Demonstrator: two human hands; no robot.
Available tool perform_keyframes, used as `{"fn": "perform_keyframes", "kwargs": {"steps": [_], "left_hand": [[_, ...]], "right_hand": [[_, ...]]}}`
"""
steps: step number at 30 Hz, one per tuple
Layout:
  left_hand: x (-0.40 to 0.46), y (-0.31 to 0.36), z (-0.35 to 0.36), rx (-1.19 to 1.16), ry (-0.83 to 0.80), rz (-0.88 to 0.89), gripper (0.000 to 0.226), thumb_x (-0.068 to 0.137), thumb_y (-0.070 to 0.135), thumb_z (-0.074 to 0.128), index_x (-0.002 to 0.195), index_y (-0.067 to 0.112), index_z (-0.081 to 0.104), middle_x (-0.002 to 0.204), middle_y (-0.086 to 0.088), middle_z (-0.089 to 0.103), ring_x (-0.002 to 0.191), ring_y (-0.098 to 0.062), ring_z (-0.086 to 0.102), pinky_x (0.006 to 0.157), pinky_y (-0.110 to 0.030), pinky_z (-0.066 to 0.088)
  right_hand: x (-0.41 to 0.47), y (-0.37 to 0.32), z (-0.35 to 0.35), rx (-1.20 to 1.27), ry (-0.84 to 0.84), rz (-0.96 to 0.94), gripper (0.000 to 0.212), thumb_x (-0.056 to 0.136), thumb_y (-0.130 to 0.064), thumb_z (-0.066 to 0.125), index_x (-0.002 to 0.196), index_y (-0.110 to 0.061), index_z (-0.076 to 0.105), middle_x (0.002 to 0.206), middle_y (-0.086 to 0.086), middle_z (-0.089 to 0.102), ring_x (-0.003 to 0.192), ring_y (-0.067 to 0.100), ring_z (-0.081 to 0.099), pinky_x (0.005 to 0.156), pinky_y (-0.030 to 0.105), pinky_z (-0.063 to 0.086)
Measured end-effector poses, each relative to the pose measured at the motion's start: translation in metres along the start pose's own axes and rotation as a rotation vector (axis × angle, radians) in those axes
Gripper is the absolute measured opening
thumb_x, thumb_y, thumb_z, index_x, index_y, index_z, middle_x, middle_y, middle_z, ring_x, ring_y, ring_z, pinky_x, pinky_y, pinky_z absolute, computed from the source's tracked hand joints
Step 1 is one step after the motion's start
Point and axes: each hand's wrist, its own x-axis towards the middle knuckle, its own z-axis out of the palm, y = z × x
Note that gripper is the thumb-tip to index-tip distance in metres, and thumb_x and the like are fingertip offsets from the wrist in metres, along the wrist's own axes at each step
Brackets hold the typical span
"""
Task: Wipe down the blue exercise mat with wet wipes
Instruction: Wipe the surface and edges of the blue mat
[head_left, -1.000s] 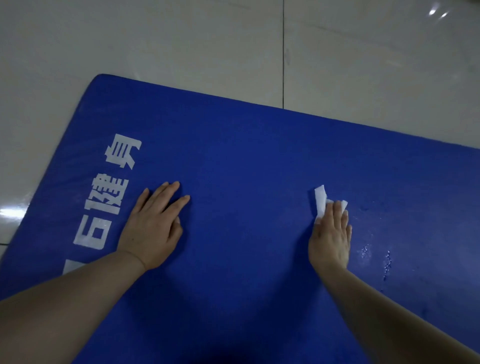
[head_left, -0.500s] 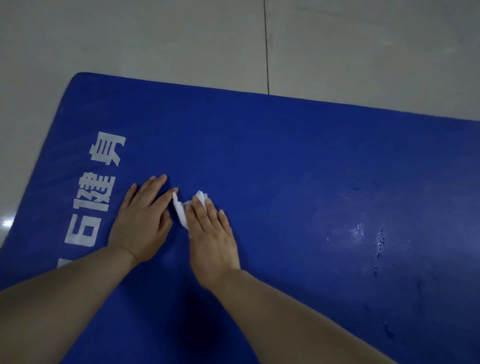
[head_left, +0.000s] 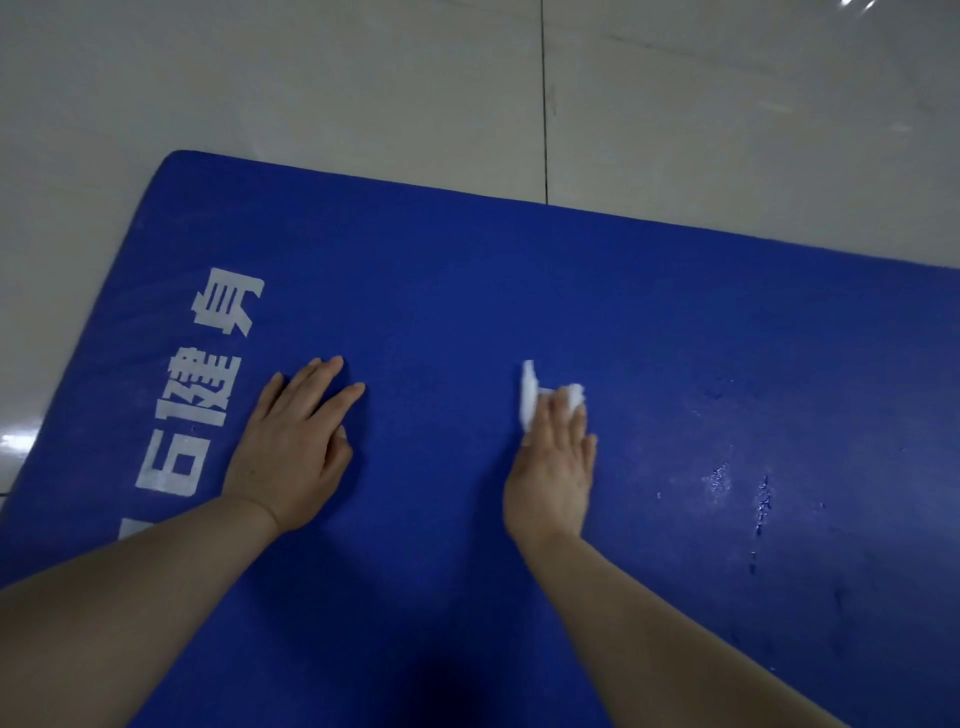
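Wiping the blue mat (head_left: 519, 291), which lies flat on a tiled floor (head_left: 363, 93).
L hand (head_left: 291, 447) flat on mat beside white lettering (head_left: 202, 389), fingers straight, holding nothing. R hand (head_left: 553, 467) presses a crumpled white wipe (head_left: 530, 397) onto mat w/ straight fingers; wet streaks (head_left: 719, 480) to its right.

Mat (head_left: 519, 291) on floor (head_left: 363, 78), left hand (head_left: 291, 447) left of right hand (head_left: 553, 467) atop wipe (head_left: 530, 400)

Matt blue padded exercise mat (head_left: 519, 291) with wet glistening streaks; glossy pale tiled floor (head_left: 363, 93); crumpled white wet wipe (head_left: 530, 400)
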Motion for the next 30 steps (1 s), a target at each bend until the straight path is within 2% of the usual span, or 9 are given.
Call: {"fn": "perform_keyframes", "kwargs": {"steps": [3,6,10,13,17,21,24,27,30], "left_hand": [[0.0,0.0,0.0,0.004,-0.006,-0.001,0.049,0.086,0.018,0.037,0.13,0.006,0.055,0.148,-0.013,0.038,0.139,-0.029,0.032,0.115,-0.051,0.02],[0.0,0.0,0.0,0.004,-0.007,-0.005,0.055,0.088,0.026,0.026,0.131,0.006,0.055,0.148,-0.014,0.039,0.139,-0.029,0.032,0.114,-0.051,0.021],[0.001,0.0,0.001,0.001,-0.014,-0.01,0.058,0.09,0.033,0.023,0.131,0.007,0.055,0.148,-0.013,0.039,0.139,-0.028,0.031,0.115,-0.05,0.019],[0.0,-0.001,0.0,0.0,-0.006,0.003,0.06,0.088,0.031,0.022,0.131,0.006,0.055,0.148,-0.013,0.038,0.139,-0.029,0.031,0.115,-0.051,0.019],[0.0,0.001,-0.003,-0.016,0.007,0.009,0.059,0.087,0.029,0.022,0.129,0.005,0.056,0.147,-0.014,0.04,0.138,-0.03,0.033,0.114,-0.052,0.021],[-0.001,0.001,-0.002,-0.023,0.008,0.018,0.06,0.088,0.029,0.022,0.129,0.004,0.056,0.146,-0.015,0.04,0.138,-0.031,0.034,0.114,-0.053,0.021],[-0.001,0.0,-0.001,-0.019,0.009,0.02,0.057,0.088,0.027,0.024,0.13,0.004,0.056,0.147,-0.014,0.039,0.138,-0.03,0.033,0.114,-0.053,0.021],[0.0,0.0,0.0,-0.013,0.007,0.011,0.05,0.088,0.019,0.035,0.131,0.005,0.055,0.148,-0.013,0.038,0.139,-0.029,0.031,0.115,-0.051,0.019],[0.0,-0.001,0.002,-0.01,0.013,0.014,0.049,0.087,0.018,0.037,0.132,0.006,0.053,0.149,-0.014,0.037,0.14,-0.029,0.03,0.116,-0.05,0.017]], "right_hand": [[-0.019,-0.034,0.018,0.015,-0.075,-0.187,0.077,0.09,0.002,0.039,0.152,-0.021,0.0,0.16,-0.002,-0.011,0.145,0.019,-0.015,0.111,0.033,-0.018],[-0.043,-0.06,0.034,0.009,-0.222,-0.423,0.081,0.09,-0.003,0.044,0.152,-0.02,-0.006,0.158,-0.004,-0.017,0.136,0.015,-0.034,0.104,0.033,-0.029],[-0.047,-0.058,0.038,-0.009,-0.303,-0.57,0.083,0.09,-0.004,0.047,0.151,-0.018,-0.007,0.153,-0.009,-0.025,0.132,0.008,-0.039,0.105,0.029,-0.029],[-0.033,-0.041,0.031,-0.02,-0.217,-0.478,0.08,0.089,0.002,0.045,0.152,-0.016,0.0,0.159,-0.004,-0.011,0.141,0.012,-0.023,0.107,0.028,-0.024],[-0.003,0.007,0.003,-0.053,-0.012,-0.103,0.067,0.09,0.004,0.039,0.15,-0.017,0.016,0.16,0.001,0.003,0.147,0.019,0.004,0.119,0.032,-0.002],[0.002,0.039,-0.015,-0.013,0.037,0.119,0.061,0.093,0.003,0.029,0.149,-0.019,0.018,0.16,-0.005,0.003,0.147,0.018,-0.003,0.118,0.031,-0.007],[-0.008,0.018,-0.003,-0.026,0.026,0.077,0.059,0.098,-0.005,0.029,0.151,-0.02,0.009,0.16,-0.003,-0.003,0.147,0.018,-0.005,0.116,0.031,-0.009],[-0.025,-0.022,0.017,-0.002,-0.01,-0.092,0.07,0.094,-0.002,0.037,0.152,-0.019,0.002,0.16,-0.001,-0.008,0.147,0.019,-0.007,0.115,0.032,-0.012],[-0.051,-0.058,0.034,0.041,-0.137,-0.299,0.073,0.093,-0.004,0.041,0.152,-0.018,0.0,0.157,-0.005,-0.016,0.141,0.016,-0.024,0.107,0.032,-0.024]]}}
